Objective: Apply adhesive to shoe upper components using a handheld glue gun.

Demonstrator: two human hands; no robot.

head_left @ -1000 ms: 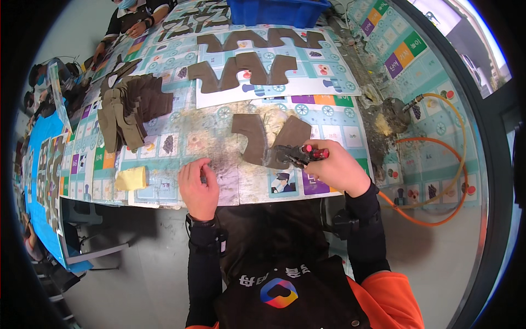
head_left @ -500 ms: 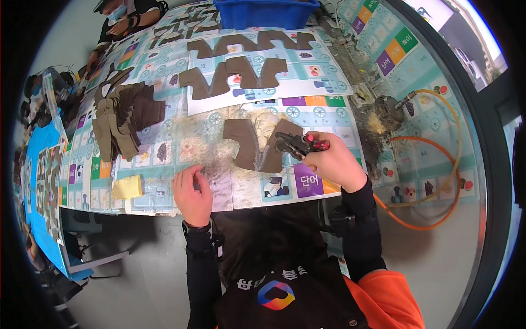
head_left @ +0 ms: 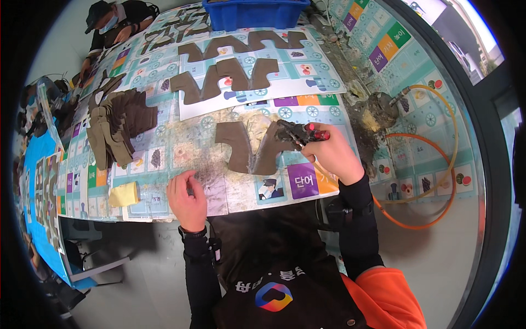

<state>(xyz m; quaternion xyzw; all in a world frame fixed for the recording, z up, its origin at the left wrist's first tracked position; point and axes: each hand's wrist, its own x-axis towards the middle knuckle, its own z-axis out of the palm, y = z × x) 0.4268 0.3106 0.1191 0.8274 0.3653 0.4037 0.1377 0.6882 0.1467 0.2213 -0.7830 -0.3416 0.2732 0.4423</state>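
My right hand (head_left: 330,153) grips a dark, crusted spray gun (head_left: 298,135) with red knobs. Its front end hovers over, or close to, the right arm of a brown V-notched fabric piece (head_left: 241,156) lying on the table; I cannot tell whether they touch. A pale, greyish line edges the notch. My left hand (head_left: 187,202) rests at the table's front edge, left of that piece, its fingers loosely curved and no held thing visible. Farther left lie a stack of brown pieces (head_left: 118,126) and a folded yellow cloth or paper (head_left: 124,194).
Several brown pieces (head_left: 249,75) lie in rows on a white printed board (head_left: 312,68). A blue bin (head_left: 252,15) stands behind them. Yellow and orange hoses (head_left: 450,164) loop at the right beside a crusted round object (head_left: 379,112). Another person (head_left: 118,27) works at the far left.
The whole view has shifted slightly left. My right hand with the spray gun has moved a little away from me, along the piece's right arm. My left hand stays by the edge.
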